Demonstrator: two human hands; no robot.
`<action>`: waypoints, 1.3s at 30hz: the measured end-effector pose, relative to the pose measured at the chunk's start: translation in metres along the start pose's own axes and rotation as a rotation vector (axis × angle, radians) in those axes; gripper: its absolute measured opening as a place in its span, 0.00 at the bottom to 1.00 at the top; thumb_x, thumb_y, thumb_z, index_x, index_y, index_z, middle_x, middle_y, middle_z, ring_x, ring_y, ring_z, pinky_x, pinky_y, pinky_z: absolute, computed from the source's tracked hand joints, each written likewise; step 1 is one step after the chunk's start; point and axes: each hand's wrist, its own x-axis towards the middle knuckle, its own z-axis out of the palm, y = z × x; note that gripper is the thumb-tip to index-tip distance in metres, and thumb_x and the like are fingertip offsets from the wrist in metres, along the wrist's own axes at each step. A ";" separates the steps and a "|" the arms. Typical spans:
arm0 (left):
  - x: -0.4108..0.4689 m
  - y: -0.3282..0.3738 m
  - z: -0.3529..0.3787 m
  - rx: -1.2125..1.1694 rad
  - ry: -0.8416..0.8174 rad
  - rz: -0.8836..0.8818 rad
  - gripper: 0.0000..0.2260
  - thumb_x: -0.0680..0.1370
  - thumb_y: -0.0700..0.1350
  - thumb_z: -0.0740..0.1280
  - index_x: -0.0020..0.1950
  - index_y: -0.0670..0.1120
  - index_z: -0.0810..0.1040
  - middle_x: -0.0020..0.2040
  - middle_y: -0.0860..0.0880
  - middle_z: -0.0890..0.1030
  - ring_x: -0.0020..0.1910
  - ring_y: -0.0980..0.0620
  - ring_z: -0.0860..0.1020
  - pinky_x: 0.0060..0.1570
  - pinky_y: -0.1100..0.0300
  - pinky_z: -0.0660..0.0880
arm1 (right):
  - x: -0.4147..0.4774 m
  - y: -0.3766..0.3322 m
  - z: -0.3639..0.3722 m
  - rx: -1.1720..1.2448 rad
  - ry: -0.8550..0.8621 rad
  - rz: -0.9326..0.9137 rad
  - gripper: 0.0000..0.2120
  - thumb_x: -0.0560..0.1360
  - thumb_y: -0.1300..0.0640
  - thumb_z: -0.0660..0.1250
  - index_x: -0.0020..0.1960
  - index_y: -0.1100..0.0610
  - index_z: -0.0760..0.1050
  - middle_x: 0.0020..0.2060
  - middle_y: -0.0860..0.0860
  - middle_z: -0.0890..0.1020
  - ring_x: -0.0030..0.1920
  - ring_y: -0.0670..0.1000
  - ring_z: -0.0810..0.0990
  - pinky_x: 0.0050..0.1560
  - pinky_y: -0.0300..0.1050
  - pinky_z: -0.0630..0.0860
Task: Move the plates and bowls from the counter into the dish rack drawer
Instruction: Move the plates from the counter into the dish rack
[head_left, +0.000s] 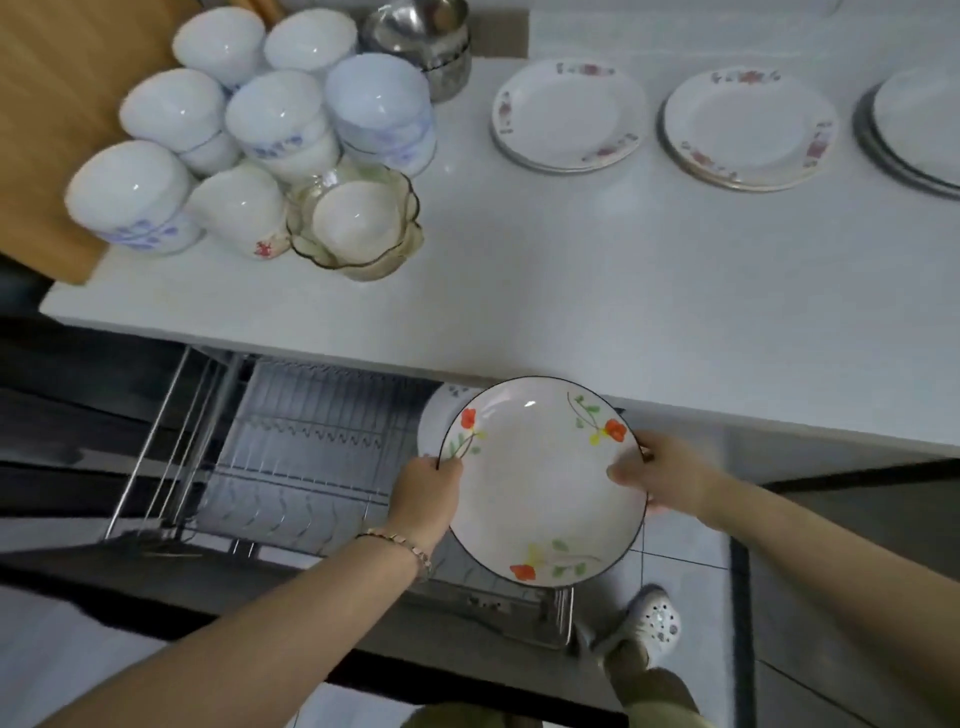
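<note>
Bowls (228, 130), glossy white and upturned, crowd the counter (571, 291) at ten o'clock, their edges blurred. Below, we see the wire dish rack drawer (301, 457) pulled out, its back hidden under the counter. Our left hand (423, 499) and right hand (665, 478) grip opposite rims of the flowered plate (540, 483) at six o'clock above the drawer, hiding most of a white dish (435, 418) behind. Stacked plates (569, 111) lie at one o'clock, the rightmost cut off.

1. Up front, the plate (540, 483): creamy white, thin dark rim, red-orange flowers on yellow and green stems.
2. Over to the bowls (135, 197): white, some with blue floral print.
3. Now the counter plates (569, 111): white, what looks like pinkish-red blooms round the rim.
4. The glass bowl (358, 223): amber-tinted.
5. The counter (571, 291): plain white.
</note>
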 end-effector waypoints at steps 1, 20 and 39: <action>0.008 -0.010 -0.008 0.025 0.003 -0.030 0.12 0.78 0.41 0.59 0.36 0.41 0.73 0.33 0.44 0.72 0.32 0.49 0.70 0.30 0.61 0.61 | 0.007 -0.001 0.017 -0.005 -0.006 0.014 0.06 0.75 0.63 0.65 0.51 0.58 0.76 0.42 0.51 0.79 0.45 0.52 0.76 0.38 0.39 0.73; 0.186 -0.044 0.022 0.376 0.048 0.088 0.13 0.80 0.37 0.57 0.60 0.36 0.76 0.60 0.38 0.78 0.58 0.41 0.77 0.58 0.53 0.76 | 0.149 0.044 0.127 0.068 0.478 0.185 0.15 0.76 0.66 0.56 0.61 0.60 0.72 0.54 0.62 0.80 0.41 0.55 0.73 0.37 0.40 0.67; 0.170 -0.058 0.042 0.077 0.012 0.022 0.24 0.82 0.44 0.51 0.77 0.40 0.53 0.77 0.41 0.57 0.75 0.42 0.58 0.73 0.46 0.59 | 0.133 0.057 0.152 0.238 0.578 0.078 0.17 0.80 0.59 0.52 0.66 0.51 0.71 0.50 0.51 0.79 0.41 0.53 0.75 0.29 0.32 0.64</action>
